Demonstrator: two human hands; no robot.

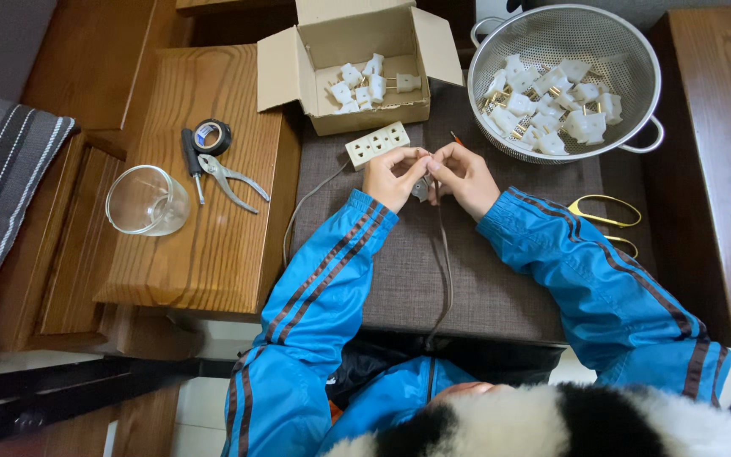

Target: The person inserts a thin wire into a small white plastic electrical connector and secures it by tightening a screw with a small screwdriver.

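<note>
Head camera, looking straight down: a person in a blue striped jacket sits at a worktop [501, 288] covered in brown woven fabric. Both hands meet near the middle of it. The left hand [391, 176] and the right hand [465, 173] each pinch a small grey-white plug piece [420, 188] between fingertips, the grip of both pressed together on it from either side. A thin grey cord [444, 271] runs from that piece down toward the person's lap. Just above the left hand lies a white multi-outlet socket block [376, 144], its own cord trailing left. Behind it sits an open cardboard box [357, 63] holding a few white plugs; to the right, a metal colander [567, 80] holds many more. Yellow-handled scissors [607, 216] lie beside the right sleeve. On a wooden side table to the left rest pliers [228, 179], a screwdriver [191, 161], a roll of black tape [211, 135] and a glass jar [147, 200]. The work appears to be fitting a plug onto the cord end; the next move likely calls for steady, fine finger pressure to seat the small parts.
</note>
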